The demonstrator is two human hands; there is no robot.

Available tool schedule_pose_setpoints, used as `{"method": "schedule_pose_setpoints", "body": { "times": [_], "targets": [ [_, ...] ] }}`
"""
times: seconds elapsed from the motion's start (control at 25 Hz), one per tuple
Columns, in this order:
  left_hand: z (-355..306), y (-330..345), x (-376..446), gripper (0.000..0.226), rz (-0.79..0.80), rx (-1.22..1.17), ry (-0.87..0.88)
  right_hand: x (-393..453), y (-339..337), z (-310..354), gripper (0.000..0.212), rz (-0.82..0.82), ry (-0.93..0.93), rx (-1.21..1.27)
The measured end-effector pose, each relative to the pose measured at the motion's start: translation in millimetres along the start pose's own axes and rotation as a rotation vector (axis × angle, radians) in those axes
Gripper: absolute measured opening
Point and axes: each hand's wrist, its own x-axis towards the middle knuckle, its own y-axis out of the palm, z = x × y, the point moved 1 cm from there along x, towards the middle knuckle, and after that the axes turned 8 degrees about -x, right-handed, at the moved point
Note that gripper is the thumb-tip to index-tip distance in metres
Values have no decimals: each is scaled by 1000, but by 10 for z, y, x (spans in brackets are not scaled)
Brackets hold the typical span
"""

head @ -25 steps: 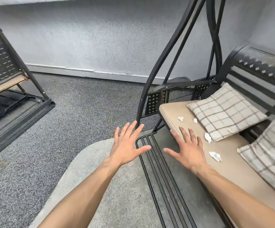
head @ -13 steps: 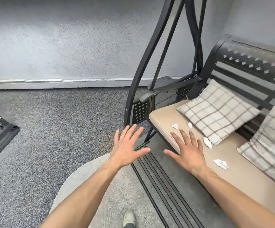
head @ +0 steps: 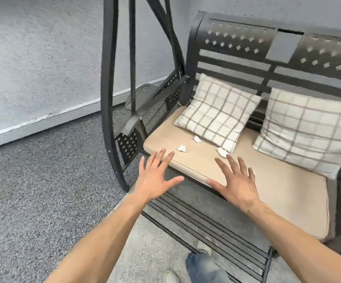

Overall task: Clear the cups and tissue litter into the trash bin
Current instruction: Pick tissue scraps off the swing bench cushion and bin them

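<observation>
Three crumpled white tissues lie on the beige seat cushion of a black metal swing bench: one near the front left, one by the left pillow, one just beyond my right fingertips. A fourth scrap peeks out behind my right hand. My left hand hovers with spread straight fingers over the cushion's front left corner. My right hand is spread flat above the cushion's front edge. Both hold nothing. No cups or trash bin are in view.
Two checked pillows lean on the bench back. The black swing frame rises at the left, with a slatted footrest below the seat. Grey carpet and a grey wall lie to the left. My shoes and a jeans leg show at the bottom.
The view has swung right and closer to the bench, so the seat and both pillows fill the frame. Both open hands have come forward over the cushion's front edge, nearer the tissues.
</observation>
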Motion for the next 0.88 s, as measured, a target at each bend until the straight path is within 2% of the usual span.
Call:
{"method": "schedule_pose_setpoints", "body": {
  "times": [0.32,0.64,0.88],
  "targets": [
    [-560,353,1140,84,148,20,147,455,106,-839,81,20,225,83],
    [-466,668,1697,88,247,56,66,708,193,-1358,81,74,343,103],
    [-178,977,2082,79,340,71,1,901,426,-1436,81,125,407,79]
  ]
}}
